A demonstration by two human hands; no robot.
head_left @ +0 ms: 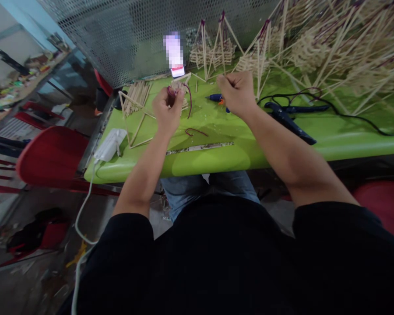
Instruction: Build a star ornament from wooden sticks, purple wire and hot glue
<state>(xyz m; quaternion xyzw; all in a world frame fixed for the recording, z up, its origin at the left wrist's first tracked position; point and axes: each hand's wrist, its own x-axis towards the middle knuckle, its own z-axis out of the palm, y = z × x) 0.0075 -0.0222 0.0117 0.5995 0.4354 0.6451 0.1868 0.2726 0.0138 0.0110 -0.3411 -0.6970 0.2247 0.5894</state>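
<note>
My left hand (169, 107) is closed in a pinch on a purple string (190, 103), whose loose end curls down to the right. Just behind its fingers is a small woven stick piece (184, 104), partly hidden. To the right, my right hand (238, 92) is held in a fist-like pinch above the table; what is between its fingers, if anything, is too small to make out. A dark blue pointed tool (214, 97) lies beside that hand. Another short purple string (197, 131) rests on the green table (216, 127) between my forearms.
A frame of thin sticks (136, 133) and a stick bundle (137, 97) lie left. A lit phone (177, 72) leans at the back. Several stick structures (315, 57) crowd the back right. A black glue gun (290, 122) with cord lies right, a white power strip (110, 145) left.
</note>
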